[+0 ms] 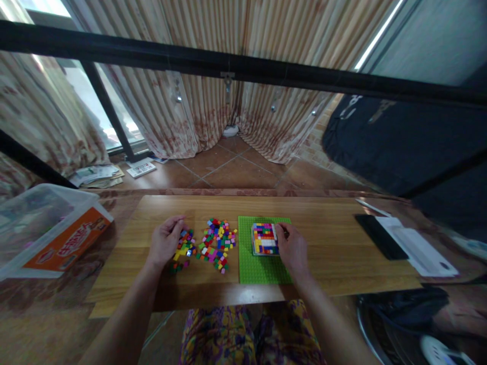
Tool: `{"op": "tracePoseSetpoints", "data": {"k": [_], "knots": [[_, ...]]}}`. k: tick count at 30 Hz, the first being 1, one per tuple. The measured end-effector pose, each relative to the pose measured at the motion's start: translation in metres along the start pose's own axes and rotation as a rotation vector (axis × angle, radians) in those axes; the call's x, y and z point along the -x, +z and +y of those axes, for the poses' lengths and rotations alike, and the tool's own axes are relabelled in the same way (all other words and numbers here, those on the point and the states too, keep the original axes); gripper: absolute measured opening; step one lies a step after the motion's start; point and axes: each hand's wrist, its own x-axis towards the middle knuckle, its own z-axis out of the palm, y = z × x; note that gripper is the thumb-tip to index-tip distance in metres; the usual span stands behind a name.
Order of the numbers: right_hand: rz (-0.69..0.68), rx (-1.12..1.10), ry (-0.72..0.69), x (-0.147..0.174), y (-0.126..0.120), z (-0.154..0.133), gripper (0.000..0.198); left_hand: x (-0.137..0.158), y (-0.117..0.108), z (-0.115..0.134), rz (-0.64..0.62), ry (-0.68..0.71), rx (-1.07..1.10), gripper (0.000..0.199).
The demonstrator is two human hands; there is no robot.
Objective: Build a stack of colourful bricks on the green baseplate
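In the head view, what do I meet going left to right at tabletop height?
Translucent bin, left hand, larger cluster of loose bricks, built brick block, right hand, flat black object.

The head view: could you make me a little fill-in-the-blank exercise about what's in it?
1. The brick build sits on a ____ board.
2. The person's ____ hand is at the edge of the build.
3. In the picture, the loose bricks lie to the ____ of the board.
4. The label on the plastic box is mostly ____.

Missing words: green; right; left; orange.
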Motion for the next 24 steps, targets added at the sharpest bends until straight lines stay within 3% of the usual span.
{"op": "tracePoseSetpoints", "data": {"k": [6, 13, 16, 19, 21, 24], "knots": [[0.053, 0.02, -0.067, 0.003, 0.005, 0.004, 0.054, 0.0, 0.001, -0.003, -0.005, 0.02, -0.013, 0.046], [-0.019, 0.038, -0.043, -0.001, 0.001, 0.008, 0.054, 0.001, 0.003, -0.005, 0.002, 0.031, 0.044, 0.046], [0.076, 0.057, -0.064, 0.002, -0.007, 0.0, 0.05, 0.001, 0.003, -0.007, -0.008, 0.038, 0.048, 0.044], [0.169, -0.008, -0.194, 0.014, -0.012, -0.024, 0.041, 0.0, 0.003, -0.009, -0.02, 0.039, 0.058, 0.042], [0.057, -0.096, -0.316, 0.029, -0.008, -0.046, 0.033, 0.0, 0.004, -0.011, -0.018, 0.045, 0.075, 0.042], [-0.248, -0.165, -0.438, 0.055, 0.011, -0.08, 0.026, 0.0, 0.004, -0.012, -0.02, 0.044, 0.089, 0.043]]}}
